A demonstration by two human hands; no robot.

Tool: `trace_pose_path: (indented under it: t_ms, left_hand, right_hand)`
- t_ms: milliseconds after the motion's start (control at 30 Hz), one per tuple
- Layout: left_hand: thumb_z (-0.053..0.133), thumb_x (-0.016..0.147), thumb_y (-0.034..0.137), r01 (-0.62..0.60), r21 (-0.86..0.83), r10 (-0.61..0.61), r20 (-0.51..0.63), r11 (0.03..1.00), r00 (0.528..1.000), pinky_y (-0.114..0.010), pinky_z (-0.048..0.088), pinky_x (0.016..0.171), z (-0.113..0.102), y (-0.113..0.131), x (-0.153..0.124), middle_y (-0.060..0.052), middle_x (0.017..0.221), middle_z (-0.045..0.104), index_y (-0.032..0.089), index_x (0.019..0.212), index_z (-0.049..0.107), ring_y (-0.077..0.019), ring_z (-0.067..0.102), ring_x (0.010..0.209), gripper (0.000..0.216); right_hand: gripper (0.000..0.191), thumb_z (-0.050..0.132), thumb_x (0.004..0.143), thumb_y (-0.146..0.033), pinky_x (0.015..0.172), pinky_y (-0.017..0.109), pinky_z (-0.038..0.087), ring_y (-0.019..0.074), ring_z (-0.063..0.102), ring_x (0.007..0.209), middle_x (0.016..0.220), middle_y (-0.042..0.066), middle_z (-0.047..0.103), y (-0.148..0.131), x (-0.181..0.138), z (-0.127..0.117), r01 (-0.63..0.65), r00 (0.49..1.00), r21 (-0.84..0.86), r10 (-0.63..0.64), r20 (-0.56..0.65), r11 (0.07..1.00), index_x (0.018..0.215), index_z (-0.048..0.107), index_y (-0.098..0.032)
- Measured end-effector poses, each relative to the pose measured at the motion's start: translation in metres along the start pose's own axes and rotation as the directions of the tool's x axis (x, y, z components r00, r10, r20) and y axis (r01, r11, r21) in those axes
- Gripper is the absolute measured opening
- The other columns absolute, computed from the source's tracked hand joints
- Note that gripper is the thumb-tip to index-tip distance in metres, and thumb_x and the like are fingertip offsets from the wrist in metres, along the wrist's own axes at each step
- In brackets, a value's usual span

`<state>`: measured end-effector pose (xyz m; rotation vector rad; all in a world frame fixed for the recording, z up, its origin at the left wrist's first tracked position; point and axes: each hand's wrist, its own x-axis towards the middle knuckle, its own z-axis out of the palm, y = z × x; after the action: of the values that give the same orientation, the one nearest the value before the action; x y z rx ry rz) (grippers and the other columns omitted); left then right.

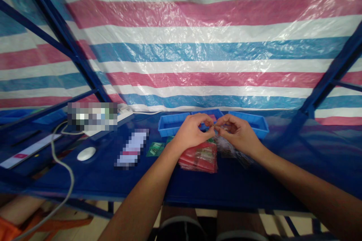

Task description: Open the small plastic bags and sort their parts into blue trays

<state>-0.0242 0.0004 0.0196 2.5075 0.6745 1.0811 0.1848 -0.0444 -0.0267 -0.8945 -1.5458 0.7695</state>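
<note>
My left hand [192,132] and my right hand [237,131] meet above the blue table, fingertips pinched together on a small item I cannot make out. Directly under them lies a stack of red packets [200,158]. A pile of clear plastic bags [229,148] sits below my right hand. A small green packet [155,149] lies to the left of the stack. Both hands hover just in front of the blue trays [172,125].
Blue shallow trays [254,122] line the back of the table. A white mouse [86,153], a white cable [60,165], a flat tablet-like device [28,150] and a power strip [124,112] are at the left. A striped tarp [198,45] and blue frame bars [73,45] enclose the space.
</note>
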Motion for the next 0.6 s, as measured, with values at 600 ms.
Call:
trace_pose_path:
  t_ms: [600]
  left_hand:
    - [0.066, 0.091, 0.023, -0.038, -0.040, 0.042, 0.086, 0.998, 0.995, -0.029, 0.049, 0.078, -0.002, 0.002, 0.001, -0.003, 0.088, 0.073, 0.017, 0.092, 0.071, -0.0169, 0.066, 0.080, 0.008]
  right_hand:
    - [0.013, 0.070, 0.096, -0.038, 0.081, 0.037, 0.058, 0.0233, 0.070, 0.085, 0.096, 0.003, 0.072, -0.011, -0.005, -0.001, 0.045, 0.997, -0.156, -0.033, 0.077, 0.987, 0.100, 0.067, -0.026]
